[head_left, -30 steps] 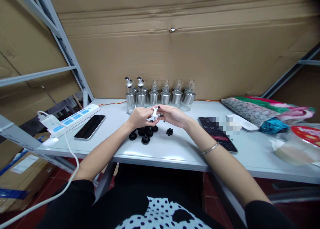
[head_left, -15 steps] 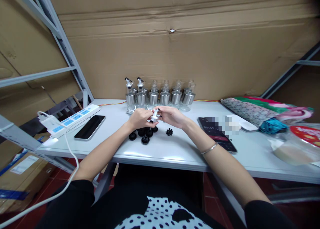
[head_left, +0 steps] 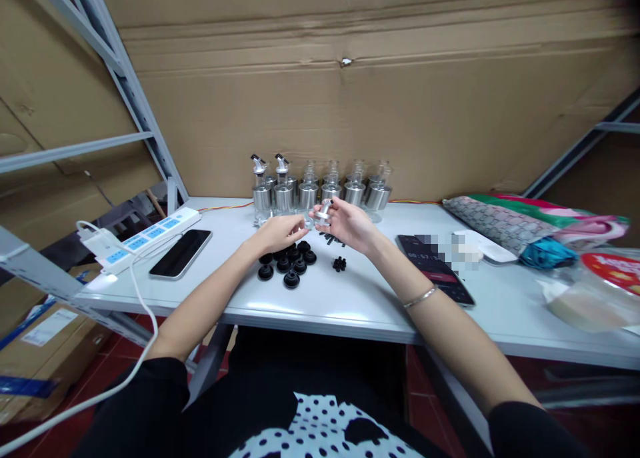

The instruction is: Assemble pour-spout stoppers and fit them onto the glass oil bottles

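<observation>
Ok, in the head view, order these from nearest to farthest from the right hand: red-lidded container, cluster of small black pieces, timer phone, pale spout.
1. Pale spout: held in the right hand.
2. Cluster of small black pieces: just below the hand in view.
3. Timer phone: to its right.
4. Red-lidded container: far right.

Pale spout (head_left: 324,213) partly hidden by right hand (head_left: 351,225). Left hand (head_left: 281,234) partly covers black caps (head_left: 283,265); its grip unclear. Back-row bottles (head_left: 292,180) mostly screened by front row. Loose black bits (head_left: 339,264) too small to identify. Pixel blocks obscure right-side phone (head_left: 454,288). Red-topped tub (head_left: 600,298) cut by right edge.
</observation>
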`<move>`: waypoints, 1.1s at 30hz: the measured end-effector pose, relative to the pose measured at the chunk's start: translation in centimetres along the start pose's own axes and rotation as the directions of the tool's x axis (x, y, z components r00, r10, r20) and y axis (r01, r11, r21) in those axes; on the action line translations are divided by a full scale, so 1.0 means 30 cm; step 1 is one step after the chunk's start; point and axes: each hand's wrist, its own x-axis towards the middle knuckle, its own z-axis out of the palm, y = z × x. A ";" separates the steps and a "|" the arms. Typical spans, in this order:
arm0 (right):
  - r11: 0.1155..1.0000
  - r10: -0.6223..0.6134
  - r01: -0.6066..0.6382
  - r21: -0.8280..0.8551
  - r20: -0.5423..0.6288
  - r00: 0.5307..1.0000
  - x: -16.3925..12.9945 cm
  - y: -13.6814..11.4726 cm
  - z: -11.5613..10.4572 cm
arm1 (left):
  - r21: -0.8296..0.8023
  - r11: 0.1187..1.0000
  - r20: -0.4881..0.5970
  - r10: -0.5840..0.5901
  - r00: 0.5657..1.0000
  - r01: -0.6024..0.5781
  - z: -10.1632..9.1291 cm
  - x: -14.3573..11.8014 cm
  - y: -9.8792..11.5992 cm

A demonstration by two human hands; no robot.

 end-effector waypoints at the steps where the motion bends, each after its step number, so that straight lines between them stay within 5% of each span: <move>1: 1.000 -0.009 0.009 0.010 -0.009 1.000 0.000 -0.002 -0.001 | 0.005 1.000 0.024 0.015 1.000 -0.015 0.005 0.000 -0.005; 10: 0.998 -0.066 0.067 -0.021 0.002 0.998 -0.004 -0.001 0.003 | -0.007 0.992 0.107 0.127 0.986 -0.127 0.043 0.010 -0.023; 16: 1.000 -0.003 0.001 -0.020 -0.087 0.996 0.004 0.005 -0.008 | 0.098 0.990 0.029 0.100 0.995 -0.103 0.038 0.007 -0.021; 33: 0.988 0.110 -0.117 -0.104 -0.070 0.992 0.002 0.012 -0.020 | 0.136 0.987 0.087 0.079 0.993 -0.091 0.043 0.006 -0.015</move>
